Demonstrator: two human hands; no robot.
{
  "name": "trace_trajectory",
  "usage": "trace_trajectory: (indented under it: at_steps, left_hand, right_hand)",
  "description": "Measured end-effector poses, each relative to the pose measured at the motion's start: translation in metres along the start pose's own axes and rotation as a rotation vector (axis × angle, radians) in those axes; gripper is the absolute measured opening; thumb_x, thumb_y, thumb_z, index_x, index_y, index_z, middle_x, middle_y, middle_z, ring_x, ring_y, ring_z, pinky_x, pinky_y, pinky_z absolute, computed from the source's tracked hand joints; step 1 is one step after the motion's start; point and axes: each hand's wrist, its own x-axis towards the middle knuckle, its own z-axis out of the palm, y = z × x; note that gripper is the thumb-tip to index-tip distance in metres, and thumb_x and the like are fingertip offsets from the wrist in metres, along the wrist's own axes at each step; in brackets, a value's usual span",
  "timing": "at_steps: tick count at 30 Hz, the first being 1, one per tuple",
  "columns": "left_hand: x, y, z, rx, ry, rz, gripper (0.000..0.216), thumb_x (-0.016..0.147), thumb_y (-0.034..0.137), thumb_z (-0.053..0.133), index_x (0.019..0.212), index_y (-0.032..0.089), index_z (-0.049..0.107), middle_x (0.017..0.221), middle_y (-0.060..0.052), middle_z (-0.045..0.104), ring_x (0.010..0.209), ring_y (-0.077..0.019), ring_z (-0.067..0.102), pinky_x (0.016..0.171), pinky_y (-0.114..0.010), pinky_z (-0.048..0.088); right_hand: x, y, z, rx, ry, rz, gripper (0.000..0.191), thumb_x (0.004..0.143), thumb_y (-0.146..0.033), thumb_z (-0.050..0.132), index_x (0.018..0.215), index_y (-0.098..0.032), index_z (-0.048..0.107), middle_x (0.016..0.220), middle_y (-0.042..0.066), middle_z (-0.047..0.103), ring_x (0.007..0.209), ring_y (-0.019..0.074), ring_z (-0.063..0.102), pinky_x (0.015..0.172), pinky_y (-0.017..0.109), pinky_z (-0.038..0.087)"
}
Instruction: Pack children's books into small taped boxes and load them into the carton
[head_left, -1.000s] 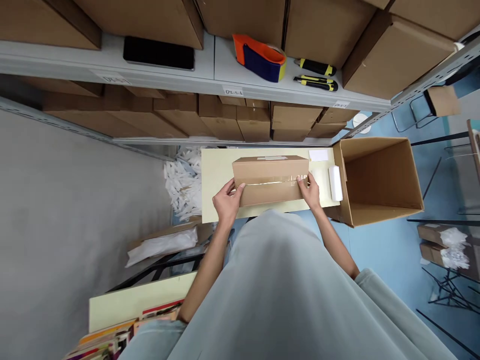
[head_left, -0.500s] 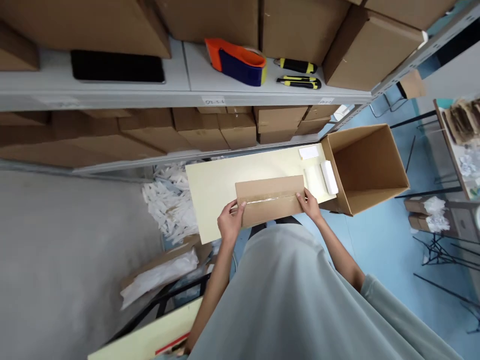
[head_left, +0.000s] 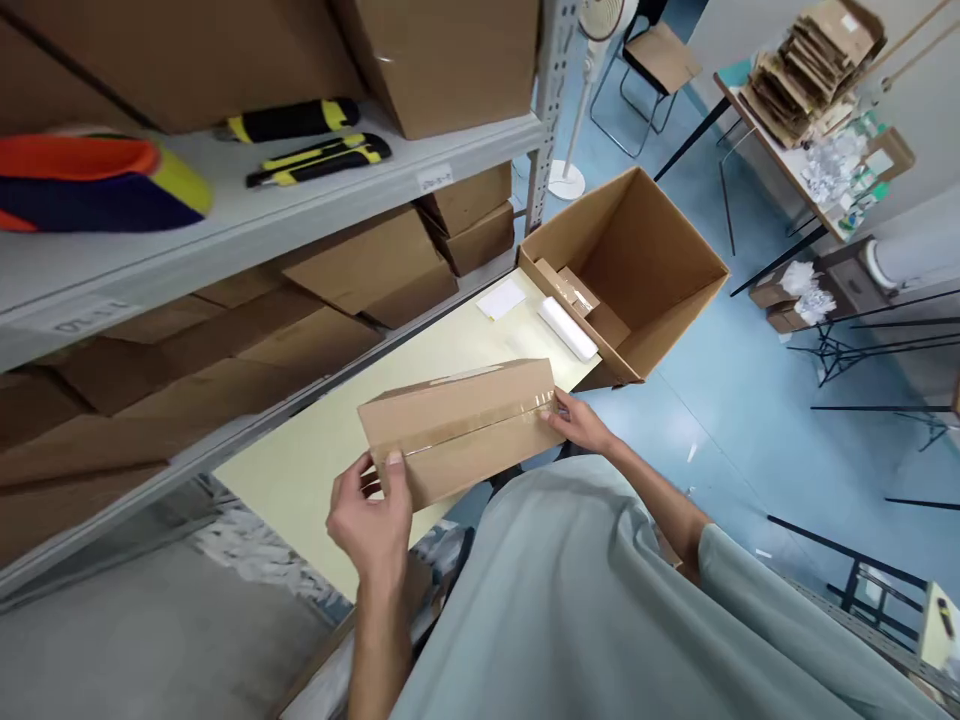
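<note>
Left hand [head_left: 373,522] grips the box [head_left: 459,432] at its left end, thumb on the taped face; right hand [head_left: 580,422] grips the right end. Box is tilted, over the bench [head_left: 296,490] and jutting past its near edge; can't tell if it touches down. Main risk: one grip loosens, that end dips, box slides off the near side. Tape [head_left: 480,427] looks creased by the right thumb; rubbing there could lift it. Roll [head_left: 568,329] lies at bench's right end, just beside the carton [head_left: 664,250]; a box swung right could knock it off. Carton rim could snag a low box corner; small boxes [head_left: 576,290] inside could get crushed by a drop. Card [head_left: 501,298], far side, might get swept.
</note>
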Motion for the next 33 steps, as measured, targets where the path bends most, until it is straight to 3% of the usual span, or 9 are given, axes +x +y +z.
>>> trace_trajectory:
  at_steps: [4, 8, 12, 16, 20, 26, 33]
  left_hand:
    - [-0.014, 0.083, 0.007, -0.048, 0.162, 0.114, 0.054, 0.086, 0.068, 0.071, 0.121, 0.029, 0.083, 0.113, -0.008, 0.085, 0.101, -0.0389, 0.083, 0.104, -0.061, 0.066]
    - [-0.036, 0.169, 0.033, -0.141, 0.23, 0.17, 0.044, 0.085, 0.058, 0.077, 0.125, 0.042, 0.086, 0.124, -0.002, 0.086, 0.118, -0.0437, 0.082, 0.108, -0.064, 0.065]
    - [-0.058, 0.249, 0.079, -0.188, 0.256, 0.307, 0.046, 0.087, 0.05, 0.08, 0.133, 0.052, 0.084, 0.129, 0.003, 0.085, 0.125, -0.0411, 0.08, 0.109, -0.061, 0.064]
    - [-0.065, 0.313, 0.136, -0.173, 0.119, 0.47, 0.051, 0.092, 0.049, 0.078, 0.143, 0.045, 0.081, 0.133, -0.002, 0.084, 0.124, -0.0378, 0.08, 0.11, -0.06, 0.065]
    - [-0.056, 0.359, 0.191, -0.131, -0.13, 0.621, 0.055, 0.103, 0.047, 0.072, 0.155, 0.03, 0.071, 0.151, -0.013, 0.073, 0.141, -0.0354, 0.071, 0.123, -0.056, 0.058]
    - [-0.046, 0.4, 0.273, -0.099, -0.426, 0.756, 0.071, 0.107, 0.058, 0.068, 0.168, 0.025, 0.053, 0.158, -0.019, 0.06, 0.151, -0.0368, 0.061, 0.127, -0.054, 0.054]
    - [-0.046, 0.434, 0.341, -0.142, -0.507, 0.795, 0.07, 0.113, 0.059, 0.059, 0.17, 0.02, 0.046, 0.165, -0.023, 0.058, 0.161, -0.0405, 0.052, 0.136, -0.062, 0.042]
  right_hand:
    - [-0.006, 0.005, -0.065, 0.254, 0.0, -0.122, 0.08, 0.102, -0.067, 0.072, 0.172, -0.033, 0.053, 0.163, 0.007, 0.068, 0.148, 0.0327, 0.066, 0.121, 0.047, 0.059]
    - [-0.016, 0.008, -0.139, 0.421, 0.032, -0.184, 0.087, 0.102, -0.069, 0.075, 0.177, -0.035, 0.048, 0.176, 0.004, 0.056, 0.161, 0.0347, 0.057, 0.13, 0.051, 0.054]
    - [-0.022, 0.023, -0.21, 0.509, 0.122, -0.188, 0.09, 0.1, -0.071, 0.077, 0.178, -0.034, 0.048, 0.18, 0.004, 0.052, 0.166, 0.0346, 0.051, 0.134, 0.051, 0.05]
    - [-0.011, 0.052, -0.263, 0.6, 0.286, -0.13, 0.093, 0.096, -0.072, 0.081, 0.175, -0.031, 0.051, 0.176, 0.007, 0.056, 0.16, 0.0331, 0.059, 0.135, 0.05, 0.05]
    - [0.002, 0.071, -0.291, 0.647, 0.521, -0.079, 0.085, 0.095, -0.067, 0.084, 0.167, -0.028, 0.059, 0.167, 0.011, 0.065, 0.152, 0.0311, 0.064, 0.133, 0.048, 0.05]
    - [-0.002, 0.091, -0.305, 0.606, 0.91, 0.01, 0.069, 0.095, -0.058, 0.08, 0.155, -0.027, 0.062, 0.155, 0.013, 0.069, 0.148, 0.0292, 0.064, 0.13, 0.052, 0.048]
    - [0.009, 0.112, -0.321, 0.612, 1.02, 0.105, 0.06, 0.093, -0.055, 0.077, 0.145, -0.03, 0.064, 0.152, 0.009, 0.068, 0.146, 0.0259, 0.062, 0.132, 0.051, 0.042]
